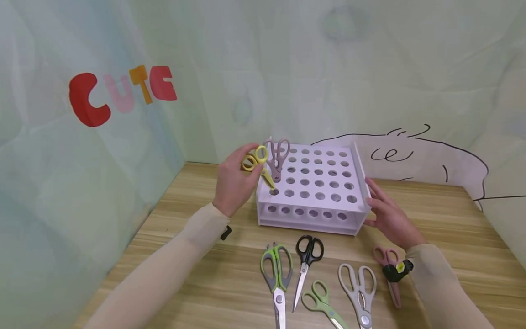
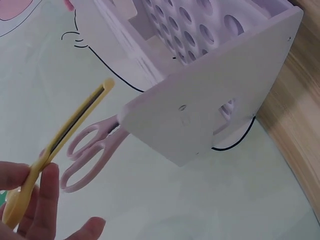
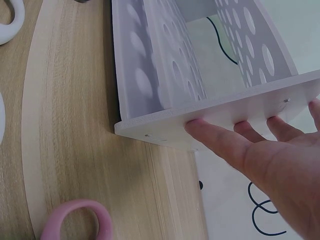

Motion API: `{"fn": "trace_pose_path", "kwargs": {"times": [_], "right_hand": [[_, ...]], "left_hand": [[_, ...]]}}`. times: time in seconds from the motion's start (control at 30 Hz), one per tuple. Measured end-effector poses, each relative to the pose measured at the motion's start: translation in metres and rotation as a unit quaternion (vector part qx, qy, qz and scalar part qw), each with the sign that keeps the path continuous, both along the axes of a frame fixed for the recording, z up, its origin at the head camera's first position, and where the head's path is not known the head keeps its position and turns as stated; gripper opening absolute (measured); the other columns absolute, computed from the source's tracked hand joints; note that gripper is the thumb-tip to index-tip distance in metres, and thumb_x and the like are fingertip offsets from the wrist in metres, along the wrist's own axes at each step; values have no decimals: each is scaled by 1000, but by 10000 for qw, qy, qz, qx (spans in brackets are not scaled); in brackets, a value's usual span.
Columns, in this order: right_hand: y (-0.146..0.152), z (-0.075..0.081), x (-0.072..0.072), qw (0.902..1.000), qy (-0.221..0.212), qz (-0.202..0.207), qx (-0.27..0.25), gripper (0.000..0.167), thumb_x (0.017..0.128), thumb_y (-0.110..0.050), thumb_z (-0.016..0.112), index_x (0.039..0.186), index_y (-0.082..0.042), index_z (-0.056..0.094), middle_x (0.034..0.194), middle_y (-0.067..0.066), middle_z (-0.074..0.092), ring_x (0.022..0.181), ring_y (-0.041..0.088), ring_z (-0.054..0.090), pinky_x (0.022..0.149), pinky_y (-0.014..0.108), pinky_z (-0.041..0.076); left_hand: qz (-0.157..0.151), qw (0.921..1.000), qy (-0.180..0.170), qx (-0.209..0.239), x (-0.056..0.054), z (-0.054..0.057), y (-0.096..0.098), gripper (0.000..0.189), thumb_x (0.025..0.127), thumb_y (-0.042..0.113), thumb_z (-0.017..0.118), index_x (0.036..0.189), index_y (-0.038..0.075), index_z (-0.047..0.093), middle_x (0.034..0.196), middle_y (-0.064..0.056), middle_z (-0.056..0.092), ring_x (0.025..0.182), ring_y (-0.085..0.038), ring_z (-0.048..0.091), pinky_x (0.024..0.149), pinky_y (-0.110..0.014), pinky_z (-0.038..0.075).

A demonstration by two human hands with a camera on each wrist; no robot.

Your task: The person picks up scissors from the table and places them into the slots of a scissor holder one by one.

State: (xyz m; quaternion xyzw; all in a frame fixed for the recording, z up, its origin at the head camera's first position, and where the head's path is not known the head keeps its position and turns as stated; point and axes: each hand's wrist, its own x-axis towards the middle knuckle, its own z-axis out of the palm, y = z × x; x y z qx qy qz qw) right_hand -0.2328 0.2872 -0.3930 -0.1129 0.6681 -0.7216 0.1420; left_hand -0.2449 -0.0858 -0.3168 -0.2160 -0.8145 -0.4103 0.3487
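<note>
Two scissors (image 1: 267, 175) (image 1: 276, 172) near rack's left edge (image 1: 258, 211)

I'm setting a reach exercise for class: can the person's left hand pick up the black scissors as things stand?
Probably not directly: the left hand pinches the yellow scissors. Otherwise the way looks free, with nothing lying over the black scissors.

Yellow scissors (image 1: 267, 177) are set off by a white rack (image 1: 308, 205).
The tabletop (image 1: 234, 283) is streaked with tan grain; wall letters (image 1: 144, 87) are coloured red, pink and orange.
</note>
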Motion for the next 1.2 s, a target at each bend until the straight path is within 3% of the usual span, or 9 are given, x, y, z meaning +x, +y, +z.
{"fn": "trace_pose_path", "kwargs": {"times": [0.17, 0.3, 0.5, 0.87, 1.2], "right_hand": [[0, -1, 0, 10000, -17, 18, -24, 65, 108, -26, 40, 160, -35, 2, 165, 10, -12, 147, 41, 3, 107, 69, 24], [0, -3, 1, 10000, -11, 35, -19, 64, 108, -26, 39, 160, -34, 1, 164, 11, -13, 147, 42, 2, 106, 68, 25], [-1, -3, 1, 10000, 23, 24, -37, 64, 108, -26, 39, 160, -35, 1, 164, 10, -13, 147, 41, 1, 106, 70, 23], [-1, -4, 1, 10000, 68, -15, -15, 64, 108, -27, 39, 160, -35, 3, 165, 11, -10, 147, 41, 3, 106, 71, 23], [0, -4, -2, 9999, 126, -16, 49, 64, 108, -28, 39, 160, -35, 2, 165, 10, -11, 147, 41, 2, 105, 71, 23]], "left_hand": [[123, 9997, -174, -154, -7, -8, 4, 44, 87, 1, 73, 129, 2, 61, 129, -14, 63, 115, -25, 61, 86, -32, 55], [173, 9990, -270, -295, -9, -13, 7, 45, 87, 1, 73, 131, 3, 61, 128, -15, 63, 118, -27, 60, 98, -35, 49], [208, 9983, -285, -454, -11, -18, 10, 45, 87, 1, 73, 130, 3, 62, 121, -17, 65, 103, -28, 65, 85, -34, 56], [228, 9972, -323, -630, -14, -21, 15, 42, 88, 4, 72, 130, 7, 64, 109, -14, 68, 86, -22, 64, 71, -30, 55], [-5, 9969, -367, -701, -17, -28, 18, 40, 87, -2, 70, 127, 2, 65, 99, -15, 67, 82, -22, 63, 68, -29, 54]]}}
